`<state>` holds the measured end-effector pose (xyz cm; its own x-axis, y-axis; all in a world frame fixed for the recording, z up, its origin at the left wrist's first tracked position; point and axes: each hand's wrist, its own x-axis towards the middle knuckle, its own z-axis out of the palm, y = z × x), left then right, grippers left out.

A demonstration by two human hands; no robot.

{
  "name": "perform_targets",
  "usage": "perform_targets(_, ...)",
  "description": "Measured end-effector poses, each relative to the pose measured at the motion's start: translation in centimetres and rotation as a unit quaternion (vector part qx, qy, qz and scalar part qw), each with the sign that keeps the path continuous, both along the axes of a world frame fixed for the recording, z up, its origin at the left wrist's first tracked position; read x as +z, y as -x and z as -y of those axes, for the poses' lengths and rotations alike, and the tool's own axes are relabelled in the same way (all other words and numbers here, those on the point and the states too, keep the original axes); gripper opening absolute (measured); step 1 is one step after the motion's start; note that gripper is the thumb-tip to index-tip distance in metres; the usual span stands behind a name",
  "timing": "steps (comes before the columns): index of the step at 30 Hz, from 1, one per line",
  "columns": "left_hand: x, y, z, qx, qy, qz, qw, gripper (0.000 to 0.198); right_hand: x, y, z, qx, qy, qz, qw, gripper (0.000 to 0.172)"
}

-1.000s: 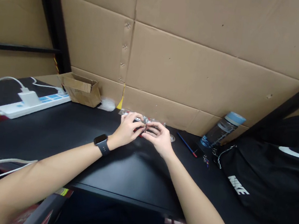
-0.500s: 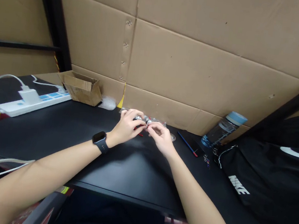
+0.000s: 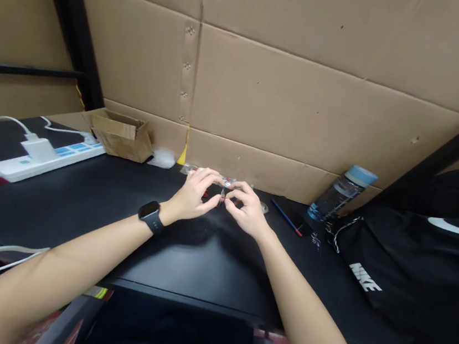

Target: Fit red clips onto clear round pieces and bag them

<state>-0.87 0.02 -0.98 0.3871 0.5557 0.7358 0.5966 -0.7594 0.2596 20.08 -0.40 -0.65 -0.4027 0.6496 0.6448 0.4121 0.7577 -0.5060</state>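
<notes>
Over the back middle of the black table, my left hand [image 3: 197, 197] and my right hand [image 3: 246, 210] face each other, fingertips nearly meeting. A small piece with red and silver parts [image 3: 222, 196] shows in the narrow gap, too small to name. My right thumb and fingers are bent in at it and appear to pinch it. On my left hand, thumb and forefinger stand apart beside the piece; whether they touch it I cannot tell. A red item [image 3: 205, 195] is partly hidden behind my left hand. Clear plastic packaging [image 3: 190, 169] lies beyond the fingers. My left wrist wears a dark watch [image 3: 151, 216].
To the left are a white power strip [image 3: 16, 167], a small cardboard box [image 3: 122, 139] and a whitish plastic bag [image 3: 162, 158]. At right lie a blue pen [image 3: 286, 218], a phone [image 3: 303, 223], keys [image 3: 316, 242], a water bottle [image 3: 339, 194] and a black bag [image 3: 410, 267].
My left thumb and forefinger have spread from a closed pinch at the small piece. My right fingers stay near it, slightly more spread. The view has shifted slightly.
</notes>
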Motion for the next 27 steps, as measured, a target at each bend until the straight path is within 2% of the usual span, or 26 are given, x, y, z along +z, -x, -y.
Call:
perform_targets(5, 0.0, 0.1, 0.0, -0.039, -0.001, -0.04, 0.998, 0.038, 0.0, -0.4, 0.0, 0.007, -0.011, 0.019, 1.0, 0.008)
perform_targets(14, -1.2, 0.1, -1.0, -0.033, 0.043, -0.093, 0.994, 0.034, 0.1, -0.9, -0.4, -0.005, -0.022, 0.024, 0.999, 0.007)
perform_targets(19, -1.4, 0.6, -1.7, -0.06, 0.081, -0.111, 0.989, 0.048, 0.3, -2.0, -0.7, -0.021, -0.014, 0.103, 0.994, 0.008)
perform_targets(23, -2.3, 1.1, -2.8, -0.03, 0.088, -0.142, 0.985, 0.032, 0.5, -3.0, -0.7, -0.043, 0.036, 0.18, 0.982, 0.007)
perform_targets(27, -3.7, 1.1, -3.6, -0.006, 0.096, -0.174, 0.98, 0.02, 0.4, -3.5, -0.8, -0.029, 0.076, 0.24, 0.967, 0.009)
